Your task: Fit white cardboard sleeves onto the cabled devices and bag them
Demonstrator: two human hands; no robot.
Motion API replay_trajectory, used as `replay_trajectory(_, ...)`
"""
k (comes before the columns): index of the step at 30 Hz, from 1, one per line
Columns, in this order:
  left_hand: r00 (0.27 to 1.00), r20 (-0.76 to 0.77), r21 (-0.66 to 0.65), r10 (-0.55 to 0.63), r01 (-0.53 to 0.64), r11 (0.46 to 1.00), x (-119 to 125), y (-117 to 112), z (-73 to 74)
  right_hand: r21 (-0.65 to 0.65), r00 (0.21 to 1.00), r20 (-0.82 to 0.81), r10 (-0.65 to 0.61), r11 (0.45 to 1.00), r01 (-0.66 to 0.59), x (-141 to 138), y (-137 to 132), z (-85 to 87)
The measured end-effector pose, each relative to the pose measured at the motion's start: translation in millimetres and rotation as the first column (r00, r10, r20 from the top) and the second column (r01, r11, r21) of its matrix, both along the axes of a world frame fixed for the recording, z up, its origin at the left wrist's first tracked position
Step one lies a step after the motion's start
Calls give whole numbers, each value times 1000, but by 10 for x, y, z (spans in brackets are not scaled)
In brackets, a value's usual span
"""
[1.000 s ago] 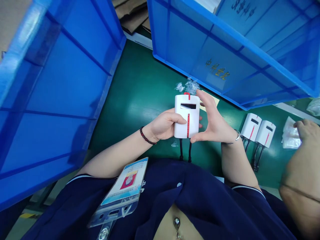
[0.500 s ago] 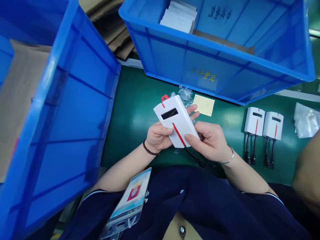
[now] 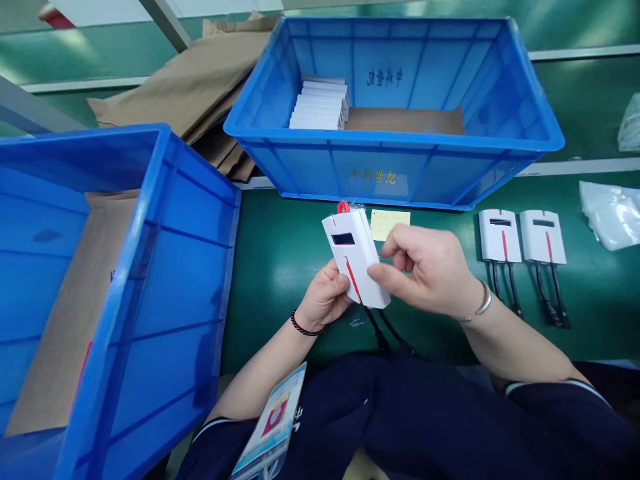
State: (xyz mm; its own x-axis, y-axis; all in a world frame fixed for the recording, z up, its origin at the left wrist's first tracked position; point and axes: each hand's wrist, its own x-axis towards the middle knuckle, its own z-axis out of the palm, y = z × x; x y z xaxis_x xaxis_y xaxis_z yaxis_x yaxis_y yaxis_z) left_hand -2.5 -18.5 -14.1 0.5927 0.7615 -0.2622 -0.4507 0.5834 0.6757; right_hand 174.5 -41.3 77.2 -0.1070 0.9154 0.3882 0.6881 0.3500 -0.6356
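Observation:
A white device with a red stripe, a dark window and a red tab on top is tilted in front of me above the green table. My left hand grips its lower left edge from below. My right hand is curled over its right side, thumb and fingers pinched on the casing. Two black cables hang from the device's bottom toward my lap.
A blue crate behind holds a stack of white devices and cardboard. Another blue crate stands left, lined with cardboard. Two finished devices with cables lie right; a yellow note and plastic bags too.
My view has lifted, so the far crate's inside now shows. The device turned more upright and moved slightly right. My right hand shifted from its lower edge to over its right side.

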Motion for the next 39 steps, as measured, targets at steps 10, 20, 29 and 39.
replay_trajectory(10, 996, -39, -2, -75, 75, 997, 95, -25, -49, -107, 998, 18, -66, 992, 67, -7, 313, -67)
replay_trajectory(20, 879, -414, 576, 238, 51, 816, -58, -119, 399, -197, 824, -566, -23, 974, -108, 361, 245, -490)
replay_trajectory(29, 546, -509, 837, 666, 492, 238, -129, -318, 650, -136, 936, -337, 101, 979, -154, 473, 9, -345)
replay_trajectory(39, 709, -621, 674, 335, 265, 689, -144, -154, 487, -238, 952, -301, -48, 971, -26, 292, 55, -313)
